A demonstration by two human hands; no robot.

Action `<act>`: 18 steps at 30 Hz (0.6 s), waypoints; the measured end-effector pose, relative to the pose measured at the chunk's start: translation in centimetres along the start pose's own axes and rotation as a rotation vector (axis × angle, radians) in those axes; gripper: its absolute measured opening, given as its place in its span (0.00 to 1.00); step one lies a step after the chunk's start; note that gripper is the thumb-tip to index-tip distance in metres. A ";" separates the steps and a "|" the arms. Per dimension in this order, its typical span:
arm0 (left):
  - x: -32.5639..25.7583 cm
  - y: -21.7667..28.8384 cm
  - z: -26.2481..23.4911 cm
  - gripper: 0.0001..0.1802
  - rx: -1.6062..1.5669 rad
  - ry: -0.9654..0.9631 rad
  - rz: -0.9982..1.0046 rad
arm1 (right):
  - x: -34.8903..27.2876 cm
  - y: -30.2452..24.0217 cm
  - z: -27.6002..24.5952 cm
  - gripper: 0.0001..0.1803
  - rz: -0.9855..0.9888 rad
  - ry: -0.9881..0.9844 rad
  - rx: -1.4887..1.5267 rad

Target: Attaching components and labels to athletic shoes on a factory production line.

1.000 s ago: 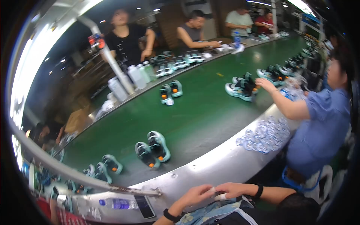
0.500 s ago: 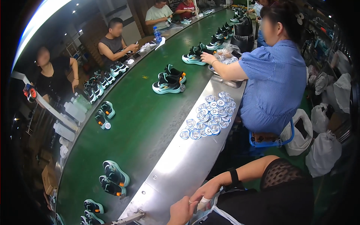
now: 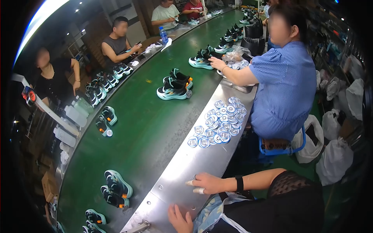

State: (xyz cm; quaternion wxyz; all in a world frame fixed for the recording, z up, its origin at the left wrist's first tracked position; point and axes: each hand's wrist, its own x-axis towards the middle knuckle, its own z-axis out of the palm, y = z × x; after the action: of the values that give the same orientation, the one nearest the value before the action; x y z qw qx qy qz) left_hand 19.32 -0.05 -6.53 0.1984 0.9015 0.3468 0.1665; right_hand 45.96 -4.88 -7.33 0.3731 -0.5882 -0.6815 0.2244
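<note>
My right hand (image 3: 208,183) is stretched over the metal ledge (image 3: 175,171), with white wraps on two of its fingers and nothing in it. Lower down, my left hand (image 3: 180,220) lies at the ledge with its fingers spread, also holding nothing. Ahead of both hands a pile of round blue-and-white tags (image 3: 221,122) covers part of the ledge. A pair of black and mint-green sneakers (image 3: 116,189) with orange tabs sits on the green belt (image 3: 143,147), to the left of my hands. Farther up the belt is another sneaker pair (image 3: 173,85).
A co-worker in a striped blue shirt (image 3: 283,89) sits at the right, one hand by a sneaker. Other people sit across the belt. White sacks (image 3: 334,159) stand on the floor at right. A metal rod (image 3: 140,227) juts up near the ledge's near end.
My hands, together before, have come apart; the right moved forward over the ledge, the left slightly leftward. Sneakers on the belt shifted slightly toward the near left. The co-worker's head turned.
</note>
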 end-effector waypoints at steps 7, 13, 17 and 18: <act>-2.9 -1.6 1.7 0.32 0.180 -0.034 0.013 | -0.8 0.5 4.0 0.25 -0.148 -0.036 -0.201; -3.4 -1.5 3.1 0.30 0.289 0.017 -0.035 | -1.5 0.0 5.4 0.26 -0.188 -0.034 -0.189; -3.3 -1.1 4.0 0.27 0.363 0.117 -0.086 | -1.2 -0.7 4.7 0.25 -0.117 -0.097 -0.251; -3.2 -1.0 3.9 0.27 0.365 0.134 -0.077 | -1.1 -0.7 4.7 0.25 -0.116 -0.102 -0.251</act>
State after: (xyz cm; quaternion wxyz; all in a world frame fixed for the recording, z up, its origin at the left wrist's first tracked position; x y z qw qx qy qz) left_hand 18.27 -2.54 -10.91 0.0142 0.8955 0.4177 0.1528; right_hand 41.91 -5.52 -9.96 0.2739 -0.5777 -0.7551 0.1449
